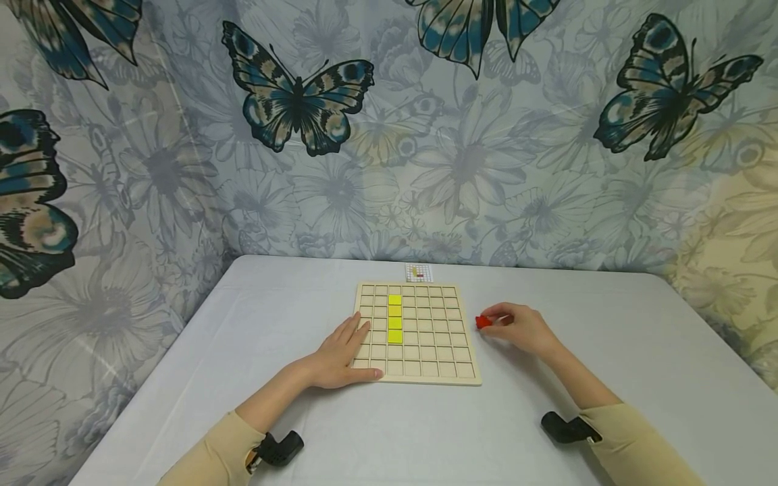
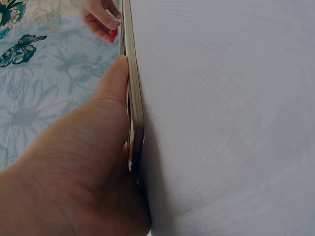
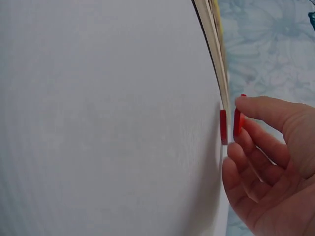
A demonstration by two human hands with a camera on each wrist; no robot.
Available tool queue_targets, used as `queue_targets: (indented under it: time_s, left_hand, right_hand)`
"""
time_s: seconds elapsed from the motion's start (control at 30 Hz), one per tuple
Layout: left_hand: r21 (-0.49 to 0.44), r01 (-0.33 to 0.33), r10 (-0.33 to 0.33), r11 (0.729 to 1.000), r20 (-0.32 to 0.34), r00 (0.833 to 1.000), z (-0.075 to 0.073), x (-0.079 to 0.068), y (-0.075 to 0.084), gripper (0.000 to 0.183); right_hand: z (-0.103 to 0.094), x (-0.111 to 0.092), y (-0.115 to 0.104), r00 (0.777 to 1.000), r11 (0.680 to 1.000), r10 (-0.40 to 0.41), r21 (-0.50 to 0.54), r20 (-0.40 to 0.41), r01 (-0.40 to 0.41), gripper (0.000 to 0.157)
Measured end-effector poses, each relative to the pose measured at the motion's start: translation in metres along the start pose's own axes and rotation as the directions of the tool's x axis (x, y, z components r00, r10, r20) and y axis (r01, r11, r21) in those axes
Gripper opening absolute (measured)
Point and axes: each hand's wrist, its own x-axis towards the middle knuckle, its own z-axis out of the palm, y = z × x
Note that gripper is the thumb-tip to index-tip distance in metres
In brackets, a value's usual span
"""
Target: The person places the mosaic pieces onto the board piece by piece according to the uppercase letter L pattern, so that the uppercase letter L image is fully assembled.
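Observation:
A square wooden grid board [image 1: 428, 368] lies flat on the table, with a column of yellow squares [image 1: 395, 322] set in its cells. My left hand [image 1: 337, 354] rests over the board's left edge, fingers extended, thumb along the near edge. Beyond the right edge, my right hand [image 1: 516, 329] pinches a small flat red tile [image 3: 237, 123] between thumb and fingers, just above the table. In the right wrist view a second red tile [image 3: 223, 127] lies on the white surface beside the held one. Seen from the head, the red pieces blend into one patch.
A small card [image 1: 419, 273] printed with a coloured grid lies behind the board's far edge. White cloth covers the table [image 1: 419, 432]. Butterfly-patterned fabric [image 1: 462, 202] hangs behind it. Black wrist cameras [image 1: 279, 448] stick out from both sleeves.

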Motion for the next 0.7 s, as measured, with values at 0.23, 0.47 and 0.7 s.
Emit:
queue_targets:
  time_s: [0.23,0.47,0.7]
  left_hand:
    - [0.003,-0.010,0.010,1.000,-0.003,1.000,0.000,0.000,0.000,0.098]
    - [0.004,-0.012,0.012,1.000,-0.002,1.000,0.000,0.000,0.000,0.098]
    - [0.010,-0.009,0.009,1.000,-0.001,1.000,0.000,0.000,0.000,0.097]
  right_hand:
    - [0.009,-0.001,-0.011,0.999,0.999,-0.031,0.032,0.010,0.031,0.035]
    - [0.018,-0.001,-0.020,0.997,0.998,-0.063,0.029,0.033,0.062,0.035]
    - [0.025,0.000,-0.027,0.997,0.996,-0.064,0.065,0.053,0.060,0.034]
